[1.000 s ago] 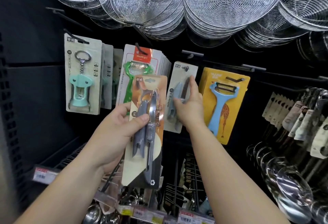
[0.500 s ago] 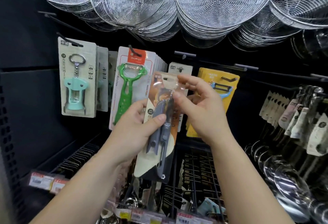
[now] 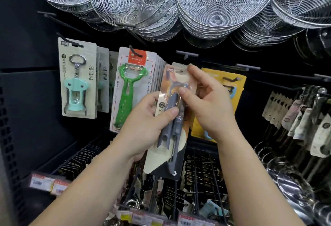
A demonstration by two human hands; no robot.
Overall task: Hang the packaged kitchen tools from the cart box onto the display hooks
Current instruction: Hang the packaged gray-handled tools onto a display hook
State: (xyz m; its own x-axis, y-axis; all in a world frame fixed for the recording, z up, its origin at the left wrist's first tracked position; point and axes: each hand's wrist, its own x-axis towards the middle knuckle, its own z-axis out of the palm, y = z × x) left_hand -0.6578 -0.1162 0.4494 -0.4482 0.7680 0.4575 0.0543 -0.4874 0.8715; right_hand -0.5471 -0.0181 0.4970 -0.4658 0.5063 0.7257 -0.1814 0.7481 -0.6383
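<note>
black display wall (image 3: 35, 55), wire skimmers (image 3: 220, 1) overhead

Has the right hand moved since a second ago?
Yes. The right hand has left the pack hanging beside the yellow peeler card and come toward the person, onto the top of the gray tool pack.

pack (image 3: 167, 136): grey tools on a card w/ clear plastic, orange + cream + black back
pose: standing up, top tipped a bit right
where: mid frame, held up in front of the hooks (image 3: 186, 54)
</note>
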